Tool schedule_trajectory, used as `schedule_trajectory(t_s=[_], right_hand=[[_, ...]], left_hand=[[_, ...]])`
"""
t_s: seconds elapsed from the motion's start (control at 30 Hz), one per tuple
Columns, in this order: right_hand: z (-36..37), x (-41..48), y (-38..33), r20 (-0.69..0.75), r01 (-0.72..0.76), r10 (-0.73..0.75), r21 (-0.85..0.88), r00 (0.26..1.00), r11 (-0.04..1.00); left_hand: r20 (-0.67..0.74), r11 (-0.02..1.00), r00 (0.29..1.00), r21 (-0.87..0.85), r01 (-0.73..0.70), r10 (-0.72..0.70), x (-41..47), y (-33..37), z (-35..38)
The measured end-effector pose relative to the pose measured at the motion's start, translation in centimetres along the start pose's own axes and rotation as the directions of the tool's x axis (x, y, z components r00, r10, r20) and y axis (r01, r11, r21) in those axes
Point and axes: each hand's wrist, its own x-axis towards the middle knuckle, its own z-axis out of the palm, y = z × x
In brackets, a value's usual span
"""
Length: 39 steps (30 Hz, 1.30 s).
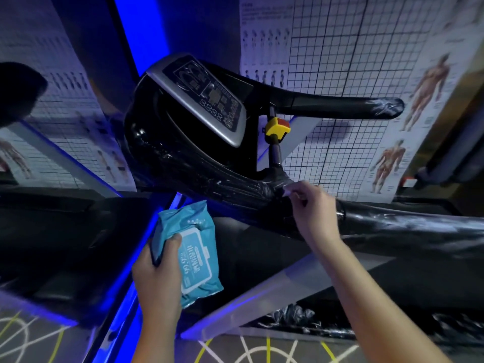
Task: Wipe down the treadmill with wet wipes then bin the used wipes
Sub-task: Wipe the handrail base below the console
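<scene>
Single wide-angle view from the person's head, tilted sideways, facing forward and down, close to the treadmill console (201,100) in the upper centre of the frame.

Below the treadmill console (204,98) the left hand (157,273) grips a blue wet-wipe pack (196,258), while to the console's lower right the right hand (314,208) pinches the plastic film (286,183) wrapping the handrail (392,224), just under the yellow stop switch (277,128).

Left hand (157,271) gripping — right hand (313,213) outstretched, pinching.
</scene>
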Motion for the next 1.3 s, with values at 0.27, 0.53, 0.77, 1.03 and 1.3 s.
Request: schedule_trajectory(t_s=[0.27, 0.53, 0.77, 1.03, 1.3], right_hand=[[4.1, -10.6, -2.8, 0.187, -0.167, 0.121, 0.255, 0.975, 0.952], [7.6, -14.2, -4.0, 0.485, -0.482, 0.409, 0.030, 0.773, 0.876], [9.0, -14.8, -9.2, 0.476, -0.375, 0.292, 0.088, 0.830, 0.923], [12.2, -16.1, -14.2, 0.565, -0.276, 0.135, 0.171, 0.814, 0.946], [13.9, -16.7, -13.4, 0.656, -0.169, 0.024, 0.159, 0.754, 0.973]], left_hand=[[0.031, 0.987, 0.987, -0.021, 0.158, -0.157, 1.0, -1.7, -2.4], [0.111, 0.782, 0.807, -0.202, 0.590, -0.580, 2.8, -3.0, -6.8], [0.310, 0.674, 0.683, -0.154, 0.722, -0.661, 4.3, -2.4, -7.7], [0.375, 0.715, 0.717, -0.175, 0.677, -0.587, 5.2, -0.8, -8.1], [0.411, 0.666, 0.628, -0.066, 0.743, -0.661, 6.8, -0.1, -9.7]])
